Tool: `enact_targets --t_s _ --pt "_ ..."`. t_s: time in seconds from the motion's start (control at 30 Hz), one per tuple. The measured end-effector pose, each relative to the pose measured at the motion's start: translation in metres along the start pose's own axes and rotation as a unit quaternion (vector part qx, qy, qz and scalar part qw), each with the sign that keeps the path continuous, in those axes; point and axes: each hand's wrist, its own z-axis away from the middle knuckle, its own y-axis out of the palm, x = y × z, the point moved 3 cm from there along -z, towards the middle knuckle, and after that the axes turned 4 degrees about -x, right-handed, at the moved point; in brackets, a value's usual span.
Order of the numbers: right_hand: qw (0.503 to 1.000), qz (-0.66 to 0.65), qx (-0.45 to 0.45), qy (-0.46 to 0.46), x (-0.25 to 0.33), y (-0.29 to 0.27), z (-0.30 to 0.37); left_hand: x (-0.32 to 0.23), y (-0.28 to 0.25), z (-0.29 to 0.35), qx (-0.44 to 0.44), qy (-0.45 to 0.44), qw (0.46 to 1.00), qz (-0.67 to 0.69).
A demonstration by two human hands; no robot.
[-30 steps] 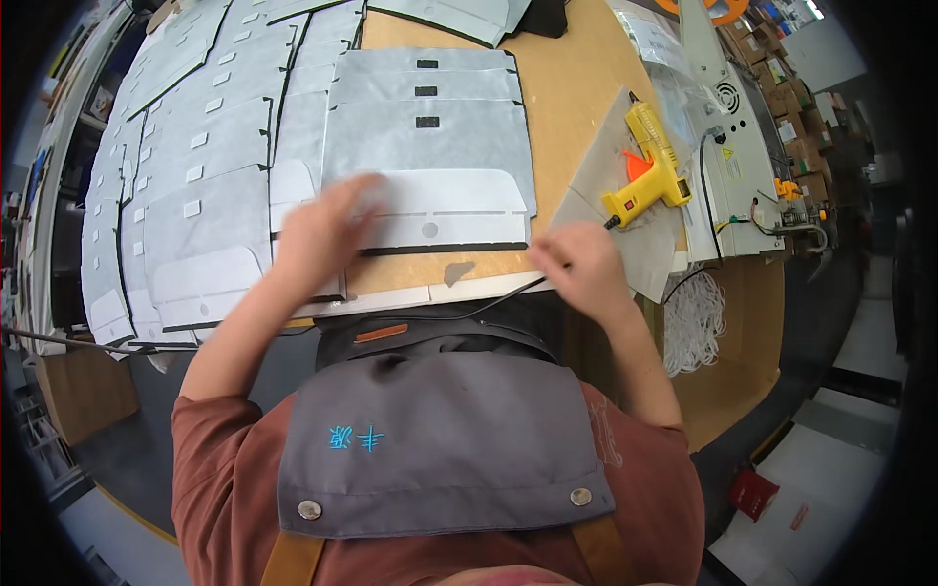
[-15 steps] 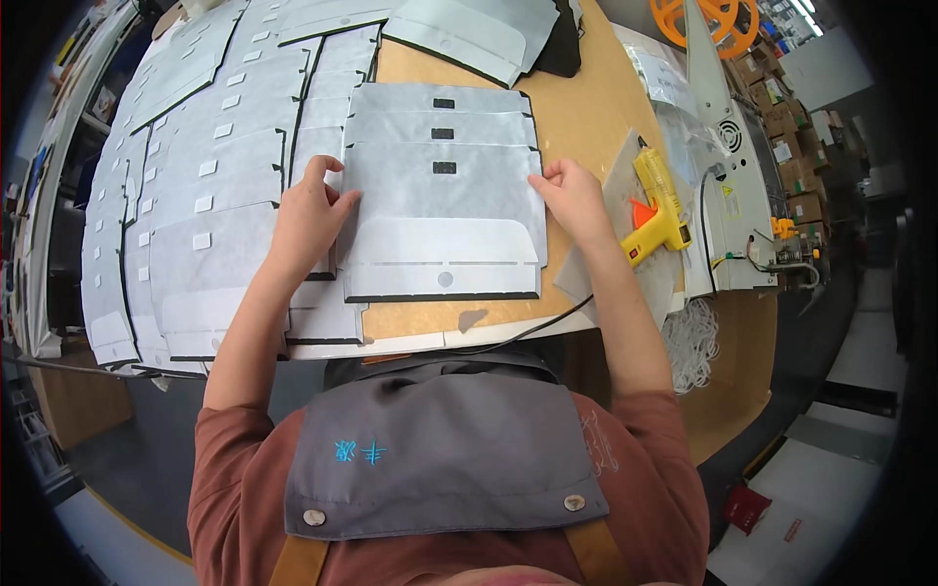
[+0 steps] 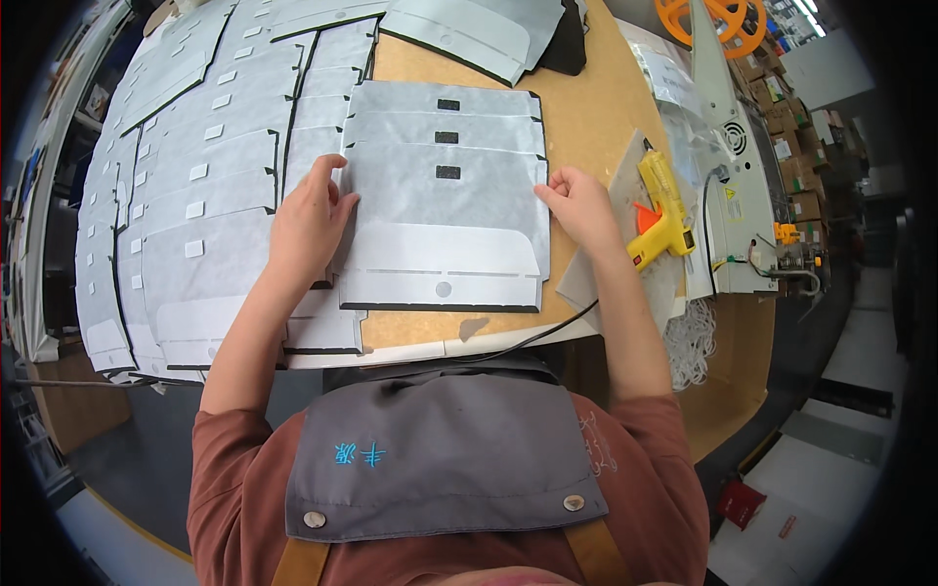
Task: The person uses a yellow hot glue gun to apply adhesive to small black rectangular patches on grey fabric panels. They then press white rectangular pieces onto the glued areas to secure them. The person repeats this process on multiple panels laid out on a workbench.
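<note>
Three overlapping grey fabric panels (image 3: pixel 440 205) lie squared in front of me, each showing a black rectangular patch near its upper edge. The front one has a white pocket flap (image 3: pixel 440 256) with a round spot and a black strip along its bottom. My left hand (image 3: pixel 308 217) is closed at the panels' left edge, thumb against it, index finger curled; its other fingers are mostly hidden. At the right edge my right hand (image 3: pixel 581 207) pinches the side of the panels between thumb and forefinger.
Rows of similar panels with white patches (image 3: pixel 195 210) cover the table's left. More panels (image 3: pixel 469 34) lie at the far edge. A yellow glue gun (image 3: pixel 664 210) rests on a board to the right, its black cord (image 3: pixel 532 333) crossing the front edge. Beyond stands a white machine (image 3: pixel 738 215).
The view has shifted slightly. The panels between my hands sit a little nearer to me, and both hands keep their places at the side edges.
</note>
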Motion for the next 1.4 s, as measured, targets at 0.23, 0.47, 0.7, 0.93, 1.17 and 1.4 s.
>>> enact_targets --t_s 0.23,0.47,0.7,0.93,1.17,1.4 --pt "0.999 0.033 -0.031 0.005 0.013 0.001 0.018 -0.006 -0.003 0.001 -0.001 -0.029 0.999 -0.046" --pt "0.999 0.025 -0.039 -0.018 0.018 0.000 0.014 -0.005 -0.003 -0.012 0.039 -0.144 0.989 0.025" --pt "0.999 -0.030 0.026 0.003 -0.001 -0.008 0.008 -0.013 0.004 0.002 0.042 -0.100 0.994 0.014" --pt "0.999 0.042 -0.006 -0.009 0.018 -0.012 0.019 -0.019 0.003 0.007 0.047 -0.113 0.992 0.023" --pt "0.999 0.046 0.000 -0.004 0.018 -0.012 0.022 -0.020 0.002 0.009 0.050 -0.120 0.991 0.038" --pt "0.990 0.102 -0.102 -0.001 0.016 -0.043 0.040 -0.026 -0.004 0.012 0.014 -0.084 0.995 -0.049"
